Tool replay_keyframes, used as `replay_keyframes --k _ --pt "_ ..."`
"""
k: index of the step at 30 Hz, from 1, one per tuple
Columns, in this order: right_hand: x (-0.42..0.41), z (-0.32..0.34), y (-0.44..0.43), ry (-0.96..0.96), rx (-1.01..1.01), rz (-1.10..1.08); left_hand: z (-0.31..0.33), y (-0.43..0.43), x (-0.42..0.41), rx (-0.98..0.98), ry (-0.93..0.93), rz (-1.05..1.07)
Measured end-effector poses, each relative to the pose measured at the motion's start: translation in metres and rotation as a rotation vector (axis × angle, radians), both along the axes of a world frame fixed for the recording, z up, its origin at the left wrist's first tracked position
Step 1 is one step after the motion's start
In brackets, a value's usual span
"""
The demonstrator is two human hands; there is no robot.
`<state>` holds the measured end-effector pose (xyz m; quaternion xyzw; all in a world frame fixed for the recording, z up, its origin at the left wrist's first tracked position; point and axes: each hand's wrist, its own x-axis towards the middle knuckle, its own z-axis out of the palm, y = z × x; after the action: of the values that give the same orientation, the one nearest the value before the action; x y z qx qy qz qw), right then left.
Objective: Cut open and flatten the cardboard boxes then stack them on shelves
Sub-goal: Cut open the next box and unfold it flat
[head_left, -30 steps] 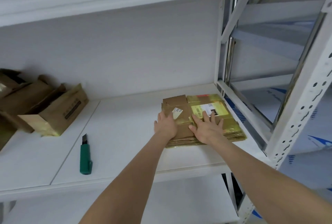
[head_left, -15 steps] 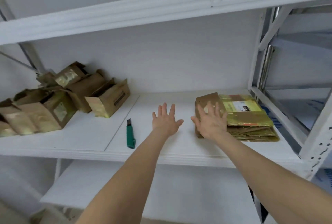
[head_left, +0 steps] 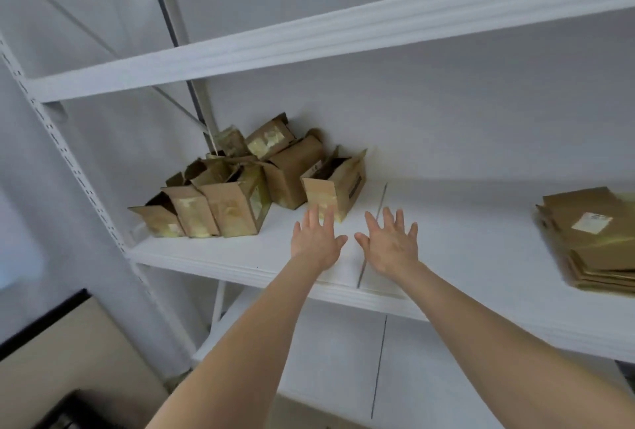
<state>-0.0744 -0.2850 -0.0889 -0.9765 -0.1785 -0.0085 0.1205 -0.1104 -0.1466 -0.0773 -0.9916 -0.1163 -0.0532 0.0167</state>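
Several small brown cardboard boxes (head_left: 240, 184) with yellowish tape lie heaped at the left of the white shelf (head_left: 481, 305). The nearest one (head_left: 338, 184) has an open flap and sits just beyond my fingertips. My left hand (head_left: 316, 239) and my right hand (head_left: 390, 243) hover side by side over the shelf, fingers spread and straight, holding nothing. A stack of flattened boxes (head_left: 594, 239) lies at the shelf's far right, well apart from both hands. The green knife is not visible, probably hidden behind my hands.
A shelf board (head_left: 343, 40) runs overhead and a lower shelf (head_left: 336, 360) lies beneath. A perforated white upright (head_left: 68, 160) stands at the left. A beige object with a black edge (head_left: 51, 342) sits at the lower left.
Both hands have left the flattened stack and swung left toward the heap of boxes. The view has turned left with them, putting the stack at the right edge.
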Motion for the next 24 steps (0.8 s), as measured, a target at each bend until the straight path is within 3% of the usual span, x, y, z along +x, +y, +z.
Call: replay_keyframes --k 6,13,19,24 --pt "0.004 -0.006 0.089 0.003 0.031 -0.014 -0.002 0.087 0.008 -0.056 0.025 0.027" --pt "0.065 -0.011 0.118 0.033 0.114 -0.088 -0.007 0.117 0.071 -0.17 -0.069 -0.014" --pt "0.137 -0.007 0.135 0.176 0.401 -0.218 -0.003 0.128 0.139 -0.421 -0.157 -0.008" --pt "0.173 -0.004 0.149 0.302 0.791 -0.273 0.0 0.137 0.186 -0.807 -0.179 0.107"
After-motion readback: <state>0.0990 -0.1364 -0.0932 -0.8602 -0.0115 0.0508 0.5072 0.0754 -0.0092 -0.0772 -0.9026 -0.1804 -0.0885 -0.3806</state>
